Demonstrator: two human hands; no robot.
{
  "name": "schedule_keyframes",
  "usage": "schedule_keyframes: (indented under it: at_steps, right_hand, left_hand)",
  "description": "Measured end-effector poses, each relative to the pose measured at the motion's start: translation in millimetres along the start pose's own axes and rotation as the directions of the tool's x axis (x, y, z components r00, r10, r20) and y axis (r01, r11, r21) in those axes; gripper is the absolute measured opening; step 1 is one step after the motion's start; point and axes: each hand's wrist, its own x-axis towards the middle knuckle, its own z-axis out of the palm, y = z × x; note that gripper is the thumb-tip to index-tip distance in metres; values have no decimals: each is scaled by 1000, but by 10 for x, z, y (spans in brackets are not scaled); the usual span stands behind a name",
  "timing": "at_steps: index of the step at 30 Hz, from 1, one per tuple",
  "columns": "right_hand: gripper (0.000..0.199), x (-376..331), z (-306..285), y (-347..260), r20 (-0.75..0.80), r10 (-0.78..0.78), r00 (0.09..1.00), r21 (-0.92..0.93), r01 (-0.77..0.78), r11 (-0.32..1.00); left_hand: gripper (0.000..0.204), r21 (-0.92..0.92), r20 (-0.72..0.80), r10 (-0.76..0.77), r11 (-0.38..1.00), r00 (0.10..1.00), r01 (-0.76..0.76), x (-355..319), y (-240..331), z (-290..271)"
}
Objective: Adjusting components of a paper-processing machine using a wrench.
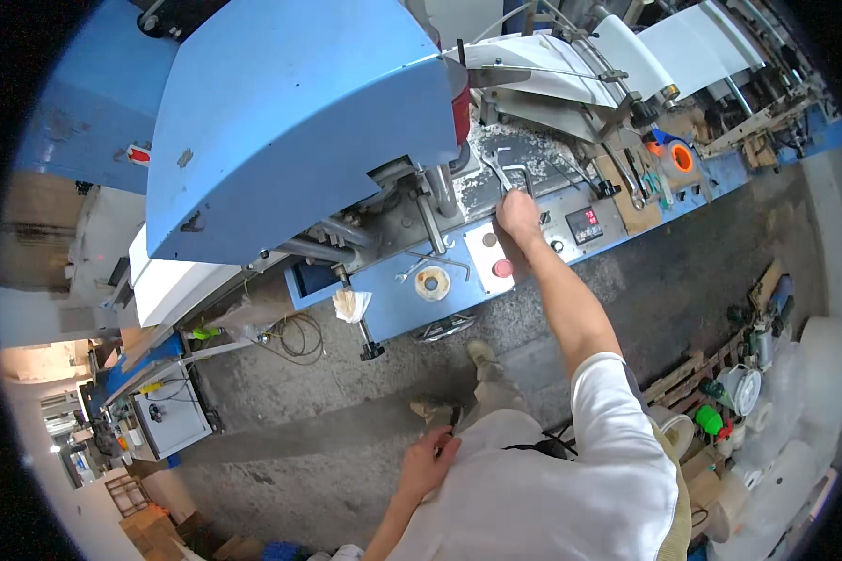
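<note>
My right hand (519,217) is closed around a wrench (498,170), whose open jaw points away from me over the worn metal top of the blue machine. Just right of it lies a bent hex key (526,174). Below the hand is the control panel, with a red push button (502,268) and a lit red display (585,225). My left hand (428,463) rests at my waist with its fingers curled. A small dark thing shows by its fingertips, too small to name.
A big blue machine cover (309,131) fills the upper left. On the blue ledge sit a tape roll (432,283) and another hex key (444,260). An orange tape roll (682,157) and hand tools lie farther right. A coiled cable (295,338) is on the floor.
</note>
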Motion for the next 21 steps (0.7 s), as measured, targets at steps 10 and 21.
schedule_keyframes:
  at_steps: [10,21]
  right_hand:
    - [21,-597,-403,-65,445,-246,861,835,-300,461]
    - [13,-2686,-899,-247,580,-665,471,809,-427,404]
  left_hand:
    - [37,-24,-40,-20,1000,999,19,100,-142,20]
    - [39,-810,-153,-70,580,986,-84,1044,604,-347]
